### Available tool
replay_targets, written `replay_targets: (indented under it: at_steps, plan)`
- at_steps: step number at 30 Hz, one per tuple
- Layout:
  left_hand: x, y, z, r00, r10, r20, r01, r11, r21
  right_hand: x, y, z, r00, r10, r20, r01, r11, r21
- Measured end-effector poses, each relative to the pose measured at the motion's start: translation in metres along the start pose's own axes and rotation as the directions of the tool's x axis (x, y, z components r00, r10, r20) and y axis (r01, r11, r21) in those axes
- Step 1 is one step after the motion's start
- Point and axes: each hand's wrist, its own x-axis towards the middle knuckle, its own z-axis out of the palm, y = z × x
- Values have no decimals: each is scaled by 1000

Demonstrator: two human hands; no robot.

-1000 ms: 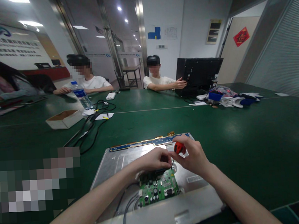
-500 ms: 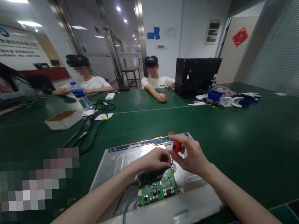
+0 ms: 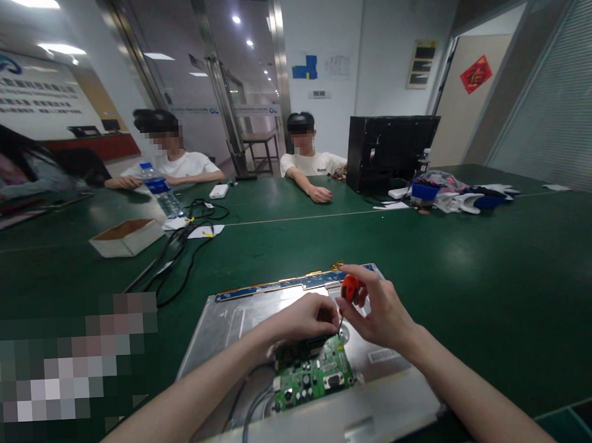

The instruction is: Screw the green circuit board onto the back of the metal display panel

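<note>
My right hand [image 3: 384, 309] is closed round the red and black handle of a screwdriver [image 3: 350, 289]. The shaft points down to the upper right corner of a green circuit board [image 3: 314, 378], where the tip meets the work. Beside that shaft, the fingers of my left hand [image 3: 315, 315] are curled together in a pinch; whatever they hold is hidden. The board lies on the metal back of a display panel [image 3: 232, 327]. Along the panel's far edge runs a narrow blue circuit strip [image 3: 260, 288]. Grey cables [image 3: 249, 415] lead off the board's left side.
Black cables [image 3: 178, 254], an open white box [image 3: 125, 238] and a water bottle [image 3: 161, 191] are on the green table [image 3: 478, 291] to the left. A black monitor [image 3: 394, 151] stands at the back right beside a pile of bags and gloves [image 3: 453, 190]. Several people sit opposite.
The screwdriver's handle has turned slightly within my right fingers, which have shifted a little. My left hand and the panel keep their places.
</note>
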Motion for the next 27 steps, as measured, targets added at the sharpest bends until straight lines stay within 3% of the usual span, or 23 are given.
replay_targets:
  at_steps: [4,11,19,27]
  plan:
    - [1,1,-1,1000,6,3,-6,1000,0,-1,4,2,999,-33,-20,33,999,-6]
    - [1,-3,0,1000,5,-1,-5,1000,6,2,-4,-6,995,14,101,-17,999,36]
    - [0,1,-2,1000,11,-4,-11,1000,19,0,0,0,1000,-7,-7,7,999,-35]
    - [1,-1,0,1000,2,-16,-1,1000,25,2,-6,-8,996,14,85,-19,998,61]
